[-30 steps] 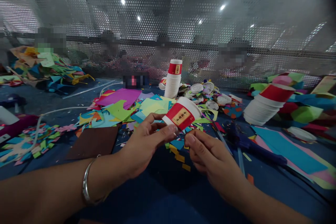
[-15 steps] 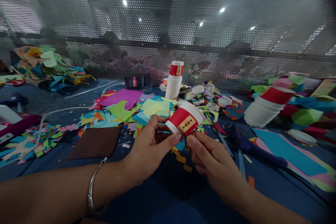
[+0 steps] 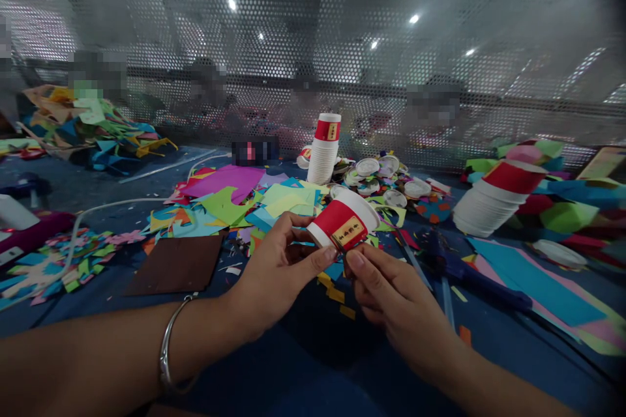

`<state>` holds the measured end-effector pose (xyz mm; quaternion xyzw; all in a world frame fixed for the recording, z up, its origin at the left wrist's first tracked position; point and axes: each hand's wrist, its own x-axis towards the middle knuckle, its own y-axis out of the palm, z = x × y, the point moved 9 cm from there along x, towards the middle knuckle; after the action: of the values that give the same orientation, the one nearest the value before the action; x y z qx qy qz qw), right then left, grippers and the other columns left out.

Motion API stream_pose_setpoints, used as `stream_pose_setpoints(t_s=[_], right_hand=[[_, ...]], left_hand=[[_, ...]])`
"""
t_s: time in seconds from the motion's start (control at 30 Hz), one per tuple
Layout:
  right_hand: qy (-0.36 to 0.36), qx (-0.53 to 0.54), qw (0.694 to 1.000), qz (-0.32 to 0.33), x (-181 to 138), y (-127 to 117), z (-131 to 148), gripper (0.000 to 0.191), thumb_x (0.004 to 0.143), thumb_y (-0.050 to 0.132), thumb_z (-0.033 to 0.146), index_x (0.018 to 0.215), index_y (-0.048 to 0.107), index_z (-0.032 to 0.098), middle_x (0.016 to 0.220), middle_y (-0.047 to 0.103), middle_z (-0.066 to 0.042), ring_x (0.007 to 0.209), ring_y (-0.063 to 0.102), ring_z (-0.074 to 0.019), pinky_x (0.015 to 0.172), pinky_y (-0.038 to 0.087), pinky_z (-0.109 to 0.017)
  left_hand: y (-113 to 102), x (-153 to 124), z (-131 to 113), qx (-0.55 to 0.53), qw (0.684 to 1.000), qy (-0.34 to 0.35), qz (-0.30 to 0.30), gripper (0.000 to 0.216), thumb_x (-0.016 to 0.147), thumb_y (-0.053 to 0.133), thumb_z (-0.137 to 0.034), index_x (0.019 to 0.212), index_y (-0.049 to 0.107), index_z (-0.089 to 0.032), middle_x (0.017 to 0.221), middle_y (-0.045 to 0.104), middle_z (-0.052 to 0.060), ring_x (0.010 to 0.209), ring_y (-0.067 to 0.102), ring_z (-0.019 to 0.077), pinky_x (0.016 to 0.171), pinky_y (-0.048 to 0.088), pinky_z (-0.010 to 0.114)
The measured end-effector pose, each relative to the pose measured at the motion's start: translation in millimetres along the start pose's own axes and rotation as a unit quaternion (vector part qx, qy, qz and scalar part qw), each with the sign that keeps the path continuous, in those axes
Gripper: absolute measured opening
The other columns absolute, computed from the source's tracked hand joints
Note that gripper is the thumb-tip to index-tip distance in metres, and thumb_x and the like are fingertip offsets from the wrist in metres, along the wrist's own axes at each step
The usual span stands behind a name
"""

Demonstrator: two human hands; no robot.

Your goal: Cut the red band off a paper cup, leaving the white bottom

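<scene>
**Perforated panel (image 3: 293, 19) behind a blue tabletop (image 3: 283, 371), with a paper cup (image 3: 337, 218) between two hands**

Far beyond the left forearm lies a heap of folded coloured paper (image 3: 83, 127); nearer, small paper cuttings (image 3: 88, 260) spread beneath a white cord (image 3: 81, 225). A dark brown sheet (image 3: 176, 265) lies just left of the left hand (image 3: 278, 273), with a magenta sheet (image 3: 229, 182) farther back. This hand grasps the cup by its base end, thumb in front, fingers behind; the cup is raised off the tabletop and tilted, rim to the upper right. Beyond it stands a cup stack (image 3: 321, 159). The right hand (image 3: 391, 287) has thumb and forefinger pinched at the cup's lower side; whether they hold anything there cannot be told. To its right are a dark blue glue gun (image 3: 482, 281), a leaning cup stack (image 3: 491, 205) and a blue sheet (image 3: 542, 280).

Stage: handling of the cup appears under way. Its visible red wall and lettered yellow panel bear no added paper shape; what is finished on the hidden side, or remains, cannot be judged.
</scene>
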<state>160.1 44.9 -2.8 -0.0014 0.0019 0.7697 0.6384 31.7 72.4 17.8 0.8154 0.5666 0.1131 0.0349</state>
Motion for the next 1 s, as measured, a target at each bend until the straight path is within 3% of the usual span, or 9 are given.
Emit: stream_pose_setpoints(t_s=[0.5, 0.67, 0.83, 1.0], right_hand=[[-0.005, 0.006, 1.0, 0.003, -3.9, 1.6, -0.9, 0.047, 0.092, 0.062, 0.065, 0.08, 0.049, 0.021, 0.06, 0.028, 0.011, 0.049, 0.018, -0.0058, 0.039, 0.016, -0.015], [-0.012, -0.018, 1.0, -0.01, -2.9, -1.7, 2.0, 0.046, 0.093, 0.06, 0.064, 0.081, 0.05, 0.021, 0.061, 0.028, 0.01, 0.05, 0.02, -0.0061, 0.04, 0.016, -0.016], [-0.028, -0.026, 0.999, -0.004, -3.0, -2.5, 6.9, 0.043, 0.097, 0.057, 0.061, 0.084, 0.052, 0.021, 0.061, 0.028, 0.01, 0.05, 0.02, -0.0064, 0.041, 0.016, -0.016], [-0.046, -0.049, 0.998, -0.008, -3.7, -3.8, 7.6, 0.043, 0.098, 0.057, 0.059, 0.079, 0.049, 0.021, 0.061, 0.031, 0.009, 0.05, 0.023, -0.0068, 0.042, 0.018, -0.018]], left_hand=[[-1.7, -2.1, -4.9, 0.062, 0.995, 0.074, 0.002, 0.036, 0.087, 0.075, -0.032, 0.112, 0.052, -0.021, 0.111, 0.065, 0.008, 0.099, 0.064, 0.0212, 0.091, 0.051, 0.039], [1.7, -3.1, -7.3, 0.028, 0.998, 0.05, 0.006, 0.034, 0.086, 0.076, -0.033, 0.11, 0.055, -0.022, 0.107, 0.069, 0.005, 0.097, 0.065, 0.0184, 0.087, 0.052, 0.034], [-3.6, -0.6, 2.1, -0.04, 0.999, -0.008, -0.019, 0.041, 0.089, 0.074, -0.038, 0.122, 0.054, -0.023, 0.119, 0.068, 0.007, 0.109, 0.065, 0.0221, 0.097, 0.05, 0.041], [-8.7, -0.7, -1.0, -0.001, 0.999, 0.021, -0.026, 0.038, 0.087, 0.076, -0.038, 0.116, 0.056, -0.021, 0.117, 0.069, 0.007, 0.11, 0.064, 0.0209, 0.096, 0.048, 0.037]])
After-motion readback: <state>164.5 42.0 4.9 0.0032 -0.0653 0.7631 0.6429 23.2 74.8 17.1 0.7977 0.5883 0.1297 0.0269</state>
